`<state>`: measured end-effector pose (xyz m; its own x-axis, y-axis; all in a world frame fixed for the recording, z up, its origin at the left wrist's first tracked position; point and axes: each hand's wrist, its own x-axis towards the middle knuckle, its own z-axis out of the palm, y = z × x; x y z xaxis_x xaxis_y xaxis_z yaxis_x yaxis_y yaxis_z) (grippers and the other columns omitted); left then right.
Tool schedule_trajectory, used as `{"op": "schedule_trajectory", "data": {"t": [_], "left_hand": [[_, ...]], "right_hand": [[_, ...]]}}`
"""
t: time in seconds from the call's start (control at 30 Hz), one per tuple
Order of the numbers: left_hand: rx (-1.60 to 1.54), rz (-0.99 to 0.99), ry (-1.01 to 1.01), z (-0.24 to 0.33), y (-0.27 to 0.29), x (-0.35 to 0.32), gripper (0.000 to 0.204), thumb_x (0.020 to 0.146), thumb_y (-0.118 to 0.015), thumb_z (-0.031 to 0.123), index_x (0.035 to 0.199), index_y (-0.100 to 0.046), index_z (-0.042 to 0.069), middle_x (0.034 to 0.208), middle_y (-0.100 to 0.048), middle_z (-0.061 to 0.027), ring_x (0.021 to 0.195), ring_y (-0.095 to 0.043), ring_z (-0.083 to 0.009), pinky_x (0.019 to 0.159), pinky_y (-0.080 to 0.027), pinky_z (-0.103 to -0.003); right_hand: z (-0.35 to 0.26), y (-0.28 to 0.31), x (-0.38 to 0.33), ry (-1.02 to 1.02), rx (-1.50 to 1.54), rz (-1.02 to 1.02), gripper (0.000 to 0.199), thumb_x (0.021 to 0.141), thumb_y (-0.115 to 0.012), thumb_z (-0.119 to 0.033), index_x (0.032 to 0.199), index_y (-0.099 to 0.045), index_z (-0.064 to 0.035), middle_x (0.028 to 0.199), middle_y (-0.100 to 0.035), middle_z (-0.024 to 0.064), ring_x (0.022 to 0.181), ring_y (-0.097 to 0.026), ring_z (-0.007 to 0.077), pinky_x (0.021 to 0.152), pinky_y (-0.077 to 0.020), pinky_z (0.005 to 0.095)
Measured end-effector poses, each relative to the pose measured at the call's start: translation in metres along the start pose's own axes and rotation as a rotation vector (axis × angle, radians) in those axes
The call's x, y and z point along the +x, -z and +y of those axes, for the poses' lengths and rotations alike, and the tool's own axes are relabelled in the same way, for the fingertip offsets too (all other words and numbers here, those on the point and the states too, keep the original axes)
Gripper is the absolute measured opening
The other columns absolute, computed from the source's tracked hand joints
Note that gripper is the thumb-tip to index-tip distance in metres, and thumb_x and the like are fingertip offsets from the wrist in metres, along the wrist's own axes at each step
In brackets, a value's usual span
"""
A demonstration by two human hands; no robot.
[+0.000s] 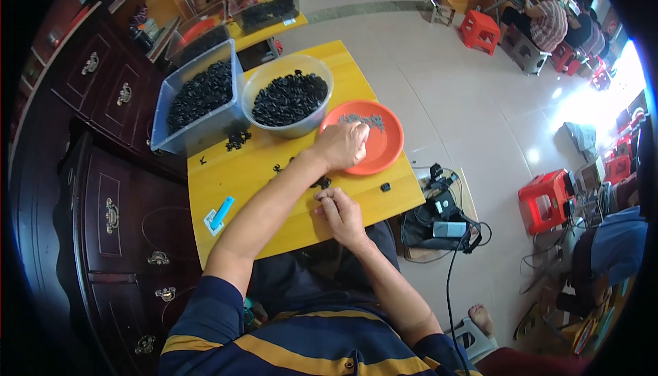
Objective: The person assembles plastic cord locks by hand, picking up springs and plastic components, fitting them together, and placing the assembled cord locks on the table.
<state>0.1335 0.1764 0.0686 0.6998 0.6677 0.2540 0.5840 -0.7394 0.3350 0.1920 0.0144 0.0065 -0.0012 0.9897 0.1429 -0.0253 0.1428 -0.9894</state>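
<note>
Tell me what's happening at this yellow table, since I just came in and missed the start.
A person in a striped shirt sits at the yellow table. Their left hand reaches into the orange plate of small grey pieces. Their right hand pinches a small dark part near the table's front edge. Behind stand a clear round bowl and a clear rectangular bin, both full of black parts. A few parts lie loose on the table.

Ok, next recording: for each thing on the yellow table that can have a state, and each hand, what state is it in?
left hand: reaching into the orange dish, fingers curled.
right hand: on the table edge, fingers pinched; contents too small to tell.
orange dish: holds a small grey pile, mostly bare.
clear bowl: nearly full of black parts.
plastic bin: lidless, heaped with black parts.
blue tool: lying flat, untouched.
</note>
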Motion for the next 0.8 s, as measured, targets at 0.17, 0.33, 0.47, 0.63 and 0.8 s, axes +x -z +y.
{"op": "schedule_trajectory", "data": {"t": [0.17,0.33,0.47,0.63,0.8], "left_hand": [[-0.469,0.270,0.070,0.029,0.037,-0.055,0.006,0.082,-0.057,0.002,0.086,-0.052,0.003,0.072,-0.060,-0.0153,0.065,-0.063,-0.0325,0.060,-0.050,-0.041],[-0.677,0.329,0.304,0.023,0.030,-0.128,0.005,0.086,-0.061,0.002,0.090,-0.061,0.002,0.072,-0.063,-0.0060,0.061,-0.058,-0.0105,0.058,-0.048,-0.029],[-0.779,0.410,0.466,0.017,0.018,-0.174,0.006,0.088,-0.064,0.001,0.094,-0.066,0.002,0.079,-0.065,-0.0013,0.067,-0.058,-0.0054,0.064,-0.049,-0.024],[-0.785,0.397,0.503,0.021,0.019,-0.203,0.007,0.088,-0.064,0.001,0.093,-0.069,0.000,0.085,-0.066,-0.0016,0.071,-0.059,-0.0057,0.067,-0.048,-0.023],[-0.739,0.405,0.486,0.024,0.028,-0.203,0.011,0.089,-0.061,-0.001,0.094,-0.070,0.000,0.083,-0.061,0.0028,0.071,-0.052,-0.0032,0.065,-0.042,-0.020]], "right_hand": [[-0.003,0.001,-0.004,0.064,-0.112,-0.022,0.012,0.100,-0.056,-0.008,0.099,-0.065,-0.0001,0.079,-0.068,0.0038,0.068,-0.063,0.0105,0.065,-0.0522,0.0261],[0.006,-0.003,-0.003,0.001,-0.054,0.025,0.015,0.096,-0.064,-0.009,0.107,-0.070,-0.0007,0.082,-0.071,0.0093,0.075,-0.068,0.0153,0.073,-0.0546,0.0295],[0.011,-0.002,-0.004,-0.015,-0.030,0.017,0.016,0.093,-0.066,-0.007,0.106,-0.071,-0.0009,0.089,-0.071,0.0120,0.080,-0.069,0.0176,0.074,-0.0542,0.0294],[0.004,0.001,-0.006,0.099,-0.165,-0.017,0.017,0.089,-0.066,-0.004,0.105,-0.072,-0.0030,0.089,-0.069,0.0146,0.082,-0.069,0.0254,0.075,-0.0534,0.0322],[0.004,0.003,-0.003,0.199,-0.246,-0.044,0.019,0.092,-0.063,-0.002,0.108,-0.072,-0.0007,0.085,-0.065,0.0088,0.073,-0.063,0.0160,0.070,-0.0513,0.0279]]}}
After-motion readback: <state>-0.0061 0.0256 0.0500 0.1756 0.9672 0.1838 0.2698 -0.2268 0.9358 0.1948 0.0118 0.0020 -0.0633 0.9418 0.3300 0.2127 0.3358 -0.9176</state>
